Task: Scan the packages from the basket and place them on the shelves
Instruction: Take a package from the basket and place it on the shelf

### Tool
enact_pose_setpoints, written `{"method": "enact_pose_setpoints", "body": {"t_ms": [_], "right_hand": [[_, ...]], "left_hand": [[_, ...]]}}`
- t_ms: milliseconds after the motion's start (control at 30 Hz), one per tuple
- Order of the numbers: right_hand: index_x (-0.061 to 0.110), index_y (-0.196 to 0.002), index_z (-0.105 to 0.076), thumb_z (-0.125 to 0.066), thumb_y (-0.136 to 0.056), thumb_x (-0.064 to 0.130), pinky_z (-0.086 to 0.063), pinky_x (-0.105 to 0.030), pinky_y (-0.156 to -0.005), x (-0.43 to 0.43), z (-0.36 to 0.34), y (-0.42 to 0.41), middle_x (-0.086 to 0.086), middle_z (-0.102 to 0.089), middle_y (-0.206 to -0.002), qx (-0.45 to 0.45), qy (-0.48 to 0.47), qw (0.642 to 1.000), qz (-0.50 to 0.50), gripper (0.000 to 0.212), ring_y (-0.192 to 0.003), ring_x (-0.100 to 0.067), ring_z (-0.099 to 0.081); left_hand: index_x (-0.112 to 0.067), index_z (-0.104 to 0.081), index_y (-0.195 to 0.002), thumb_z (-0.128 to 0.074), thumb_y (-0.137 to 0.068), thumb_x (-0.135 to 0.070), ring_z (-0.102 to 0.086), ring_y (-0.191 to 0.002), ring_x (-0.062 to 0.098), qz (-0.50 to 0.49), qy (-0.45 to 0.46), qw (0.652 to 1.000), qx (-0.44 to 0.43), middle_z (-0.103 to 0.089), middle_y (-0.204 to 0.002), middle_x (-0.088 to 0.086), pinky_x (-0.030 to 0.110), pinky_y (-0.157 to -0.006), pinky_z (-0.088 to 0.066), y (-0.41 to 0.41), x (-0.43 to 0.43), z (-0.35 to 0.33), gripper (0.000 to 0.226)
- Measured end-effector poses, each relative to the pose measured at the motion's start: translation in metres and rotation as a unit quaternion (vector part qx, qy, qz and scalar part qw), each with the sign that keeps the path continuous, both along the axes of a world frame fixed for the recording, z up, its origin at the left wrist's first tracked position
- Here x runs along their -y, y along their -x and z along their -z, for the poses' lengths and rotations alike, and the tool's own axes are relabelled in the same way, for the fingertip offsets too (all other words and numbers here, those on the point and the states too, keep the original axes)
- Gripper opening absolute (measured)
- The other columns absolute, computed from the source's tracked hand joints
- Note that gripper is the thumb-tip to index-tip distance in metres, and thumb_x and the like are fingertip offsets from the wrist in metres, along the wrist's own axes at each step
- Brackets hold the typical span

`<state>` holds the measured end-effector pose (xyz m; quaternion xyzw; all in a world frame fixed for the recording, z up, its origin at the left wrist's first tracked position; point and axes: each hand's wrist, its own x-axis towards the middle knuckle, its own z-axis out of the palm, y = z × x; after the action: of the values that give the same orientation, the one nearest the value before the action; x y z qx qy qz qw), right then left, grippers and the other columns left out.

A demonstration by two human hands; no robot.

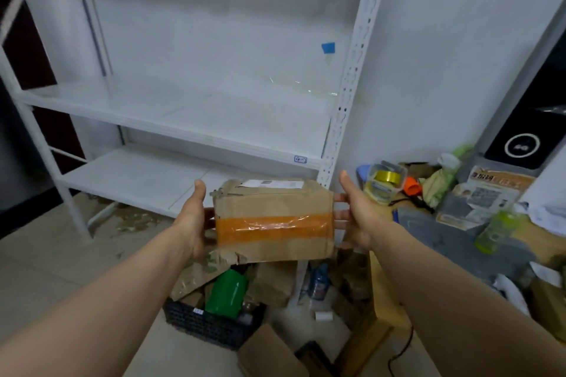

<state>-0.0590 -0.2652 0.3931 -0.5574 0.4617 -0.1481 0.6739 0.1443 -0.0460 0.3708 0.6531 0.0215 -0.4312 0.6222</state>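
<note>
The left hand [193, 217] lay against the left end of the cardboard box [272, 211], thumb raised clear and fingers reaching to the end face, partly hidden by it; the right hand [356, 214] mirrored it on the right end, thumb up and fingers [341, 197] stretched fairly straight against the cardboard; neither hand seemed to wrap the box, so it hung in mid-air by inward pressure alone, in front of the lower shelf [137, 177] and above the basket [208, 324]. That squeeze looked like the weak point; if either palm eased, the box would likely drop onto the green package [226, 294] and the other parcels below. The torn lower-left corner [229, 257] sat just beside the left palm, and the worn cardboard there could buckle or tear further under pressure; the glossy orange tape band [272, 229] would give a poor grip if a hand slid onto it. The white label [272, 184] faced up on the top; tipping the box to show it could loosen the hold; no scanner was in view. The slotted upright [346, 86] stood near the box's right end, so a push toward the shelf might clip it; the cluttered table [382, 300] with its green bottle [496, 229] crowded the right elbow's side.
</note>
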Motion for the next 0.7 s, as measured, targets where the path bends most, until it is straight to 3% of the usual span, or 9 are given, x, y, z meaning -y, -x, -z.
{"method": "enact_pose_setpoints", "body": {"t_ms": [100,167,267,333,367,433,500,600,700], "right_hand": [[0.031,-0.137,-0.055,-0.058,-0.056,0.096,-0.034,-0.060,-0.106,0.006,-0.015,0.008,-0.011,-0.057,-0.143,0.001,-0.019,1.000,-0.024,0.104,-0.135,-0.035,-0.048],[0.028,-0.144,-0.049,-0.052,-0.081,0.082,-0.045,-0.049,-0.083,0.011,-0.020,0.013,-0.012,-0.054,-0.146,0.027,-0.035,0.999,-0.024,0.084,-0.132,-0.033,-0.049],[0.025,-0.141,-0.053,-0.052,-0.088,0.073,-0.043,-0.040,-0.063,0.020,-0.022,0.022,-0.012,-0.060,-0.136,0.059,-0.046,0.997,-0.026,0.071,-0.110,-0.027,-0.059],[0.023,-0.128,-0.062,-0.054,-0.090,0.069,-0.047,-0.041,-0.066,0.026,-0.024,0.027,-0.010,-0.066,-0.123,0.063,-0.042,0.996,-0.035,0.060,-0.102,-0.026,-0.061],[0.023,-0.124,-0.064,-0.057,-0.091,0.065,-0.052,-0.044,-0.070,0.029,-0.025,0.029,-0.010,-0.066,-0.120,0.061,-0.036,0.997,-0.042,0.054,-0.102,-0.027,-0.062],[0.025,-0.128,-0.060,-0.062,-0.092,0.056,-0.057,-0.054,-0.082,0.035,-0.025,0.032,-0.009,-0.065,-0.121,0.048,-0.005,0.997,-0.063,0.048,-0.106,-0.028,-0.062],[0.032,-0.137,-0.050,-0.067,-0.091,0.052,-0.057,-0.057,-0.086,0.037,-0.026,0.032,-0.007,-0.062,-0.121,0.028,0.034,0.996,-0.081,0.052,-0.108,-0.029,-0.061],[0.036,-0.137,-0.046,-0.064,-0.092,0.056,-0.059,-0.050,-0.081,0.033,-0.028,0.029,-0.006,-0.063,-0.117,0.007,0.056,0.995,-0.081,0.053,-0.105,-0.029,-0.064],[0.032,-0.132,-0.050,-0.058,-0.092,0.064,-0.060,-0.045,-0.081,0.026,-0.029,0.022,-0.006,-0.065,-0.113,0.008,0.063,0.996,-0.067,0.052,-0.104,-0.028,-0.066]], "left_hand": [[-0.012,-0.060,-0.124,-0.026,-0.086,-0.086,-0.057,-0.098,0.035,0.003,0.027,1.000,0.000,-0.063,-0.118,0.010,0.047,-0.059,-0.041,0.008,0.017,-0.003,0.090],[-0.010,-0.062,-0.122,-0.027,-0.084,-0.088,-0.058,-0.108,0.036,0.007,0.045,0.999,-0.008,-0.064,-0.123,0.011,0.047,-0.068,-0.046,0.013,0.028,-0.002,0.093],[-0.010,-0.066,-0.110,-0.033,-0.078,-0.092,-0.047,-0.130,0.040,0.006,0.064,0.998,-0.016,-0.065,-0.120,0.005,0.056,-0.098,-0.042,0.018,0.042,0.000,0.094],[-0.010,-0.062,-0.124,-0.042,-0.075,-0.090,-0.037,-0.140,0.041,0.017,0.073,0.997,-0.009,-0.061,-0.132,0.006,0.062,-0.114,-0.027,0.022,0.049,0.002,0.095],[-0.011,-0.060,-0.131,-0.046,-0.078,-0.086,-0.038,-0.140,0.040,0.026,0.080,0.996,-0.006,-0.060,-0.136,0.007,0.062,-0.112,-0.031,0.027,0.052,0.001,0.093],[-0.010,-0.065,-0.127,-0.047,-0.086,-0.078,-0.050,-0.127,0.035,0.048,0.087,0.995,0.015,-0.065,-0.129,0.006,0.051,-0.089,-0.046,0.036,0.055,-0.008,0.081],[-0.010,-0.071,-0.112,-0.050,-0.086,-0.075,-0.054,-0.118,0.031,0.060,0.083,0.994,0.049,-0.069,-0.117,0.001,0.043,-0.079,-0.042,0.042,0.058,-0.015,0.073],[-0.021,-0.073,-0.101,-0.063,-0.076,-0.075,-0.051,-0.123,0.027,0.070,0.086,0.988,0.109,-0.068,-0.119,-0.004,0.045,-0.091,-0.044,0.035,0.056,-0.022,0.061],[-0.028,-0.067,-0.118,-0.072,-0.058,-0.078,-0.045,-0.133,0.032,0.098,0.072,0.979,0.162,-0.059,-0.132,0.002,0.054,-0.111,-0.037,0.020,0.049,-0.026,0.078]]}}
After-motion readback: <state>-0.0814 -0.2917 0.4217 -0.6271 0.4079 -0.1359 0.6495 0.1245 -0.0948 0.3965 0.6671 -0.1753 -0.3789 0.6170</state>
